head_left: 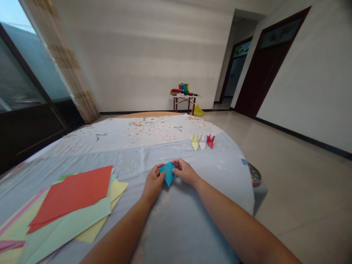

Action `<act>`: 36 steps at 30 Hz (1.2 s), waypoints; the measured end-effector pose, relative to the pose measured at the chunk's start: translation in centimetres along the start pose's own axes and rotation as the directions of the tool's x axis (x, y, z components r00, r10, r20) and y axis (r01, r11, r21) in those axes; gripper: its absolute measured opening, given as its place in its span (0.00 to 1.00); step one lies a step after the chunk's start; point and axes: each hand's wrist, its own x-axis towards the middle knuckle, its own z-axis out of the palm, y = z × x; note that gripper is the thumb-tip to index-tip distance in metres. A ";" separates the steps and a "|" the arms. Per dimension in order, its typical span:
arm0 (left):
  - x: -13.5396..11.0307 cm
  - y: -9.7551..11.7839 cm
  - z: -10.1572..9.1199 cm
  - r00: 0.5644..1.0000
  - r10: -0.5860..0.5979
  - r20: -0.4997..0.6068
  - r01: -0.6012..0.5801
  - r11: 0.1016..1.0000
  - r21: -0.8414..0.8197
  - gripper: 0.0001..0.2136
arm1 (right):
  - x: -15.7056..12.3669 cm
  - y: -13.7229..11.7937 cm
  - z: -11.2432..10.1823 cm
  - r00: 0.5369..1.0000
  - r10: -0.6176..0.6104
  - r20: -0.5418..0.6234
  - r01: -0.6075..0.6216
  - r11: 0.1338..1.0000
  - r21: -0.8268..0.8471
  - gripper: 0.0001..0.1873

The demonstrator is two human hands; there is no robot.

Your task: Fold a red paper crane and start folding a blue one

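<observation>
A small piece of folded blue paper, kite-like in outline with a point toward me, is held just above the cloth-covered table. My left hand pinches its left edge, thumb on top. On the opposite side, my right hand grips the upper right edge between thumb and fingers. Farther off to the right stand three folded paper cranes in a row: a yellow crane, a white crane and a red crane. The undersides of my fingers are hidden.
Left of my arms lies a loose pile of coloured paper, with red sheets on top and pale green sheets below. The round table's tablecloth is pale blue and floral. Beyond it, a small side table stands against the wall.
</observation>
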 end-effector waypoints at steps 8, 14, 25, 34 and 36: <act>0.0 -0.3 0.3 0.999 0.030 -0.026 -0.028 0.997 0.078 0.17 | 0.1 1.2 -0.4 0.999 -0.040 -0.028 0.041 0.999 0.031 0.15; 0.0 -0.4 0.6 0.996 0.040 -0.079 -0.029 0.990 0.141 0.16 | 0.0 1.1 -0.4 0.998 -0.062 -0.029 0.062 0.998 0.000 0.14; -0.6 0.7 1.0 0.993 0.082 -0.082 -0.064 0.979 0.193 0.13 | 0.0 0.5 -0.6 0.998 -0.059 -0.016 0.059 0.998 -0.028 0.11; -0.6 0.4 1.0 0.998 0.059 -0.034 -0.052 0.985 0.167 0.13 | -0.1 0.2 -0.8 0.999 -0.035 -0.011 0.034 0.999 -0.017 0.11; -0.6 0.4 1.1 0.998 0.054 -0.028 -0.049 0.986 0.158 0.14 | -0.2 0.2 -0.8 0.999 -0.030 -0.013 0.030 0.999 -0.027 0.11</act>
